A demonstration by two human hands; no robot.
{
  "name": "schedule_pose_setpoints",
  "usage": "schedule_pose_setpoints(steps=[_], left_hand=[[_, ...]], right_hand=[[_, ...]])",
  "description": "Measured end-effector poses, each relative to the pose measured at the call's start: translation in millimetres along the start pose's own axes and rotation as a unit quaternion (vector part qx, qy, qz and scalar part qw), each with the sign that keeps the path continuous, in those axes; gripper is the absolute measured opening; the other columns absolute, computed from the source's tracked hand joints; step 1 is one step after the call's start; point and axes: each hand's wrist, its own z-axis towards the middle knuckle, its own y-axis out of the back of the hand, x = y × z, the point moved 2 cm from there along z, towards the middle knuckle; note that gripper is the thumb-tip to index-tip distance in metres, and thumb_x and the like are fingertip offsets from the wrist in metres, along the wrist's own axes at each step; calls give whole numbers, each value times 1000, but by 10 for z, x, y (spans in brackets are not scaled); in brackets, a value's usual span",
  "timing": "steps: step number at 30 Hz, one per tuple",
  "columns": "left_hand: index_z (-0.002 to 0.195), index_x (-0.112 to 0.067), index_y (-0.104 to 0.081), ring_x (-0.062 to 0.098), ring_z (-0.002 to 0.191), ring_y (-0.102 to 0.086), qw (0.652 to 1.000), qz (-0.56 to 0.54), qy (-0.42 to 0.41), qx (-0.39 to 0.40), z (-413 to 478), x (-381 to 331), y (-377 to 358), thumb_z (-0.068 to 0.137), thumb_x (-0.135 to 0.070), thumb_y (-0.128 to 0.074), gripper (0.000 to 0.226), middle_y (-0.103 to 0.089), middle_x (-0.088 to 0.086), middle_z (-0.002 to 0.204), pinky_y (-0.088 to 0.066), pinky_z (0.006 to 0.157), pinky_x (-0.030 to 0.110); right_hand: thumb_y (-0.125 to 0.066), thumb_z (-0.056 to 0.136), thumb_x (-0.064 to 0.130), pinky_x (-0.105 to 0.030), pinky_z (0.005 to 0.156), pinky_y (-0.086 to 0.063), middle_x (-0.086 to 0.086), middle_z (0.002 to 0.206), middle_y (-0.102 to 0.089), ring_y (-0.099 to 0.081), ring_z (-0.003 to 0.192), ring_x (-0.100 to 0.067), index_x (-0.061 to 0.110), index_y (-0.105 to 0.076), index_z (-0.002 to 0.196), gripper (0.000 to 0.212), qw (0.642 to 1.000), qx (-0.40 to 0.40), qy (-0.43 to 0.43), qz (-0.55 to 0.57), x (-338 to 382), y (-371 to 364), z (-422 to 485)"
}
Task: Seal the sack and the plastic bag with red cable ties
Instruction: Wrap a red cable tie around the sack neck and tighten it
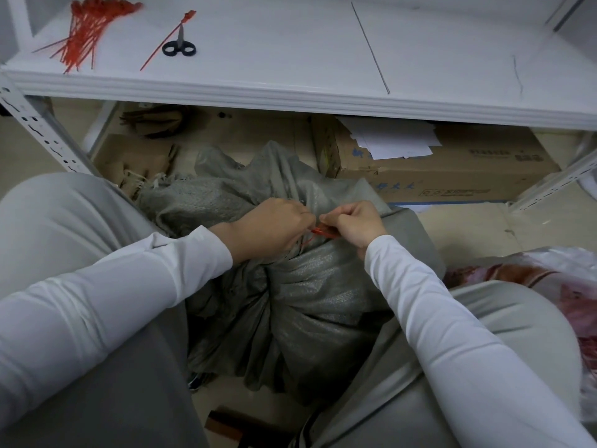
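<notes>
A grey woven sack [310,286] stands on the floor between my knees, its neck gathered tight. A red cable tie [319,232] runs around that neck. My left hand [274,226] grips the bunched neck and pinches one end of the tie. My right hand [353,221] pinches the tie's other end, close beside the left hand. A clear plastic bag [562,279] with red-patterned contents lies on the floor at the far right, partly behind my right knee. Its mouth is out of sight.
A white shelf [290,59] spans the top. On it lie a heap of red cable ties [87,30], one single red tie [168,40] and black-handled scissors [179,46]. Cardboard boxes [452,169] sit under the shelf behind the sack.
</notes>
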Motion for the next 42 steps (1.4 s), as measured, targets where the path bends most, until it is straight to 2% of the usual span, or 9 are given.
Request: schedule_pose_setpoints(steps=[4, 8, 13, 17, 21, 24, 29, 36, 42], left_hand=[[81, -13, -64, 22, 64, -61, 1000, 16, -10, 19, -8, -1, 6, 78, -9, -69, 6, -62, 2, 71, -46, 53, 29], [83, -14, -65, 21, 66, -62, 1000, 19, -7, 20, -29, 17, -5, 78, -10, -71, 9, -63, 0, 73, -45, 52, 28], [86, -14, -66, 22, 69, -63, 1000, 14, 15, -2, -97, 47, -9, 83, -13, -64, 4, -64, 1, 76, -46, 49, 30], [86, -13, -65, 20, 66, -62, 999, 28, 4, -24, -120, 33, -24, 84, -16, -56, 10, -63, 1, 75, -45, 47, 27], [87, -12, -66, 22, 66, -62, 999, 24, 31, -7, -111, 18, -49, 78, -11, -73, 11, -62, 2, 75, -49, 45, 31], [88, -13, -68, 23, 65, -64, 998, 31, 46, 5, -59, 19, -56, 78, -9, -73, 11, -63, 2, 74, -47, 46, 30], [90, -13, -68, 25, 69, -65, 997, 50, 26, 53, 27, 23, -21, 86, -12, -62, 8, -65, 3, 76, -47, 53, 32], [85, -10, -66, 26, 58, -63, 998, 52, -36, 30, 1, -31, 40, 72, -4, -73, 16, -64, 4, 67, -45, 46, 30], [84, -7, -67, 26, 60, -62, 996, 59, -48, 50, -55, -41, 18, 68, 0, -73, 18, -63, 6, 69, -48, 44, 32]], right_hand=[[-73, 80, 6, -33, 84, -55, -14, 82, -73, -67, 79, -21, 3, -74, 80, 4, 1000, 2, -10, 15, -12, 9, 10], [-73, 80, 6, -32, 83, -56, -15, 82, -73, -68, 79, -24, 5, -74, 77, 4, 1000, 7, -6, 9, -17, -6, -5], [-68, 85, 5, -19, 64, -53, -7, 64, -67, -62, 56, -9, 2, -72, 77, 10, 995, 91, 26, 23, 69, 46, -10], [-70, 85, 13, -16, 57, -52, -6, 69, -70, -63, 59, -9, -1, -72, 87, 14, 987, 155, -24, 37, 56, 25, -34], [-71, 83, 6, -23, 64, -51, -8, 67, -69, -61, 59, -12, -1, -71, 79, 8, 990, 124, -31, 50, 24, -28, -52], [-73, 81, 7, -28, 78, -54, -17, 85, -72, -67, 77, -22, 5, -71, 70, 11, 998, 66, 13, 10, 42, -30, -33], [-78, 77, 15, -37, 92, -53, -11, 85, -74, -69, 89, -24, 7, -74, 70, 11, 998, 14, 27, -53, -20, -50, 19], [-72, 80, 2, -23, 65, -54, -12, 68, -67, -60, 59, -16, -6, -72, 79, 8, 1000, 27, 7, 4, 3, -67, -71], [-69, 82, -2, -26, 59, -50, -16, 64, -63, -55, 55, -21, -14, -66, 78, 13, 997, 65, -19, 44, -37, -122, -61]])
